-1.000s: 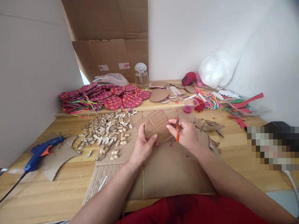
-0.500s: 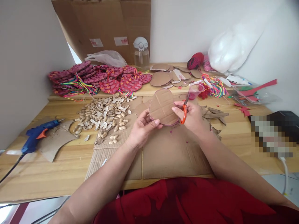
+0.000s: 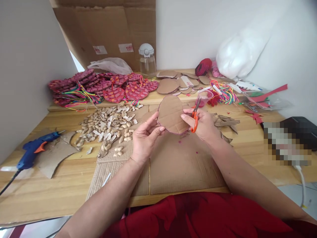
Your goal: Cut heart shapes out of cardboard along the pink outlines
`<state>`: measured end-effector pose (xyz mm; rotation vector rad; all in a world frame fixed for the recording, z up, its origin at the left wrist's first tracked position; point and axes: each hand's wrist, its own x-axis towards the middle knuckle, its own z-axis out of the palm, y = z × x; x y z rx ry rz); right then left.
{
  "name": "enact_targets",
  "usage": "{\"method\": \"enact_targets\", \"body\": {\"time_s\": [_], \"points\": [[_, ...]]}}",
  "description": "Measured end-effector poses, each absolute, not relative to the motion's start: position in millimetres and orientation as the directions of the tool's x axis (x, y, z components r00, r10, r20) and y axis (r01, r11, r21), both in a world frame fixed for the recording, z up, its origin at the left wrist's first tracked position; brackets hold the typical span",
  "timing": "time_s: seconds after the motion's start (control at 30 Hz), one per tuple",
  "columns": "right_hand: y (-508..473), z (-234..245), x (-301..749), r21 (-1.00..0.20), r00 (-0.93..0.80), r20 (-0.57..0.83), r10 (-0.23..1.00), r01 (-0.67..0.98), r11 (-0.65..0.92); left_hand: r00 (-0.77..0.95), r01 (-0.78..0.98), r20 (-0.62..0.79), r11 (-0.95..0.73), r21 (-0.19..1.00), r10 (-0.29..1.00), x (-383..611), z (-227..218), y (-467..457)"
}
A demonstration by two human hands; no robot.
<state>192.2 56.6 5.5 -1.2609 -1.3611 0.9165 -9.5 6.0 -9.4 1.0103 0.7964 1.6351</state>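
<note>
A rounded cardboard piece (image 3: 172, 114) with a thin purple-red edge is held up between both hands. My left hand (image 3: 146, 137) grips its lower left edge between thumb and fingers. My right hand (image 3: 201, 124) pinches its right edge and also carries orange-handled scissors (image 3: 194, 120), whose blades point up and away, slightly apart. Below the piece, a flat cardboard sheet (image 3: 183, 172) covers the tabletop. Peanut shells (image 3: 106, 124) lie in a heap left of my left hand.
A blue glue gun (image 3: 34, 147) rests on a cardboard scrap (image 3: 59, 155) at the left. Behind are decorated pink pieces (image 3: 114, 94), a water bottle (image 3: 148, 62), cut cardboard shapes (image 3: 168, 86) and a pink cup (image 3: 205, 98). Cardboard strips (image 3: 225, 121) lie right of my right hand.
The cardboard piece has turned slightly in my hands. My left hand has shifted its grip, its fingers now straighter along the left edge. The view has moved a little.
</note>
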Motion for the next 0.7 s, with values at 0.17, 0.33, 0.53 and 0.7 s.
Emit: {"method": "enact_targets", "body": {"time_s": [0.17,0.33,0.53,0.7], "points": [[56.4,4.4,193.1,-0.965,0.053,0.17,0.984,0.212,0.155,-0.192,-0.403,0.198,-0.261,0.877,0.961,-7.7,-5.9,4.5],[56.0,6.6,192.0,-0.969,0.083,0.17,0.982,0.197,0.151,-0.212,-0.39,0.175,-0.248,0.887,0.961,-7.6,-5.5,4.6],[52.8,11.8,188.9,-0.975,0.082,0.168,0.982,0.16,0.153,-0.218,-0.385,0.142,-0.219,0.897,0.966,-8.4,-7.8,4.0],[52.5,11.9,188.1,-0.964,0.121,0.194,0.974,0.208,0.166,-0.222,-0.382,0.127,-0.206,0.901,0.967,-8.4,-7.6,3.2]]}}
